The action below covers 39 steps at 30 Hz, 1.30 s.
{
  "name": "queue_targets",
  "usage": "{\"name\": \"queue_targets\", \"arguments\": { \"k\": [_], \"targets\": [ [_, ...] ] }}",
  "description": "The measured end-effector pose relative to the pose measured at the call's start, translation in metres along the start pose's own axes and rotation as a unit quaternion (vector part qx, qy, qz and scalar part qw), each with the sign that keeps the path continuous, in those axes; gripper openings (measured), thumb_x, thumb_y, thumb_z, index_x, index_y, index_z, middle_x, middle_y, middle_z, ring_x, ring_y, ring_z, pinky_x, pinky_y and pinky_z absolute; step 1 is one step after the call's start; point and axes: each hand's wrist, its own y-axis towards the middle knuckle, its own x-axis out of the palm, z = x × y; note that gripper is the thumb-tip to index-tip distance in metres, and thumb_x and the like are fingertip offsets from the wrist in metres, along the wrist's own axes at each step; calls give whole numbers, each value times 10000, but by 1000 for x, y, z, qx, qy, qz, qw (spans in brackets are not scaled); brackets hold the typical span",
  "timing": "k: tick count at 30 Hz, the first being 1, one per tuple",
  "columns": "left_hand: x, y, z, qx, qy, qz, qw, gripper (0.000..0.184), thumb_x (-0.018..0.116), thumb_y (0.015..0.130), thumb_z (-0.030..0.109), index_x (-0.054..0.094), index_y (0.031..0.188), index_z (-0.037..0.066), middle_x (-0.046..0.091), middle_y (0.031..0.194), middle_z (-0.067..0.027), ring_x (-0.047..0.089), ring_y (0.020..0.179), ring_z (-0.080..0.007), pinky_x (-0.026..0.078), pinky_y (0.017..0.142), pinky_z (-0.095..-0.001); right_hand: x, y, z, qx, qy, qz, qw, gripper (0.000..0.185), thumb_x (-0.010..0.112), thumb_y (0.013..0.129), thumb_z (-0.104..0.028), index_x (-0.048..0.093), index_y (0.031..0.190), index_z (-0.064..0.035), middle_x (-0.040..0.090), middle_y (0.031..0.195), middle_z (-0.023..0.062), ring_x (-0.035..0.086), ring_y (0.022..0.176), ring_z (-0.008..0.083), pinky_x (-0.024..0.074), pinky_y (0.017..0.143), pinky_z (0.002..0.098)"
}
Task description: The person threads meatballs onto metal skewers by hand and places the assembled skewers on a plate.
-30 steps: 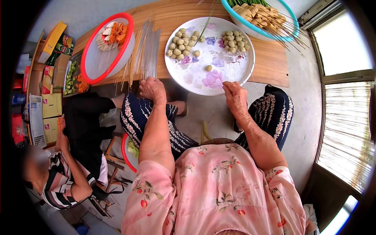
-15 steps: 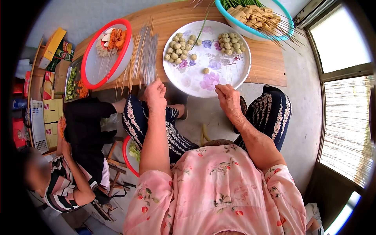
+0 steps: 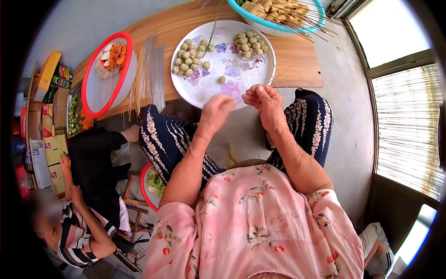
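Note:
My left hand (image 3: pixel 217 113) is closed and slightly blurred, just off the near rim of a white flowered plate (image 3: pixel 197 94). Close beside it on the right, my right hand (image 3: pixel 267 106) pinches thumb and fingers together at the plate's edge. A faint thin line shows between the two hands, but what either holds is too fine to make out. On the plate lie a pile of greenish-grey balls (image 3: pixel 188 60) at left, a group of balls (image 3: pixel 250 43) with thin sticks at right, and a single ball (image 3: pixel 222 80). A green stalk (image 3: pixel 213 32) crosses the left pile.
Loose skewers (image 3: pixel 151 76) lie left of the plate on the wooden table (image 3: pixel 297 65). Beyond them stands a red-rimmed bowl (image 3: pixel 85 86) of skewered food. A turquoise-rimmed basin (image 3: pixel 260 23) holds skewered rolls. At lower left sits another person (image 3: pixel 79 228).
My left hand has moved right, from the skewer pile to beside my right hand. My right hand stays pinched near the plate's edge. The whole view has shifted slightly.

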Motion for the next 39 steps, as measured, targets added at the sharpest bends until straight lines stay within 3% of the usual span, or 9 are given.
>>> {"name": "queue_targets", "arguments": {
  "k": [4, 8, 16, 20, 24, 26, 29, 33, 39],
  "targets": [
    [2, 29, -19, 12, 133, 106, 985, 363, 630, 830, 212, 560, 1138, 34, 595, 915, -141, 594, 815, -245, 473, 737, -334, -5, -1, -10, -45, -2, 53, 998, 198, 508, 937, -179, 582, 953, 4, 597, 758, 62, 603, 654, 155, 512, 636, 278],
    [8, 61, -46, 63, 221, 186, 955, 329, 597, 830, 205, 578, 1116, 44, 583, 922, -196, 563, 874, -352, 450, 787, -413, -6, -11, -9, -59, -78, 34, 995, 186, 506, 936, -151, 582, 995, 7, 553, 680, 30, 534, 546, 111, 460, 531, 247],
    [24, 76, -66, 22, 251, 182, 950, 287, 648, 778, 174, 595, 1043, 76, 594, 871, -138, 564, 834, -331, 454, 744, -396, -4, -40, -3, -34, -234, -17, 972, 189, 517, 933, -159, 602, 1027, -20, 457, 587, -46, 393, 491, 31, 316, 436, 193],
    [25, 74, -68, 19, 228, 189, 955, 341, 672, 740, 130, 591, 1067, 74, 598, 864, -114, 587, 817, -259, 466, 719, -356, -5, -47, 3, -52, -277, -15, 959, 192, 522, 924, -158, 604, 1027, -18, 444, 587, -52, 390, 517, 29, 324, 450, 189],
    [20, 71, -72, -49, -23, 174, 983, 367, 664, 761, 108, 567, 1099, 3, 599, 886, -87, 597, 850, -179, 485, 709, -303, -10, -56, 4, -56, -322, -28, 945, 198, 531, 906, -138, 603, 1042, -14, 451, 592, -50, 404, 530, 34, 347, 466, 200],
    [9, 59, -55, -97, -259, 144, 950, 377, 643, 788, 85, 537, 1127, -42, 594, 901, -86, 596, 877, -170, 499, 729, -287, -11, -60, 3, -65, -345, -39, 936, 206, 542, 891, -121, 599, 1051, -4, 455, 573, -9, 415, 520, 56, 369, 474, 227],
    [0, 53, -38, -129, -435, 172, 874, 331, 587, 833, 56, 506, 1130, -66, 592, 905, -95, 598, 898, -219, 514, 787, -318, -10, -65, 4, -69, -368, -54, 926, 222, 559, 869, -101, 593, 1055, 14, 458, 534, 78, 432, 496, 102, 402, 488, 274],
    [-16, 50, -43, -135, -565, 161, 798, 191, 544, 880, 73, 520, 1040, -28, 598, 965, -155, 600, 922, -259, 514, 835, -344, -8, -70, 4, -54, -382, -66, 920, 231, 562, 862, -102, 600, 1057, 17, 483, 552, 97, 447, 499, 122, 417, 511, 281],
    [-21, 48, -49, -131, -555, 179, 802, 194, 541, 899, 105, 517, 1024, -41, 595, 993, -183, 606, 942, -299, 514, 859, -390, -7, -78, 3, -43, -395, -92, 913, 235, 560, 857, -89, 600, 1064, 15, 550, 624, 127, 491, 540, 146, 450, 567, 288]
  ]
}}
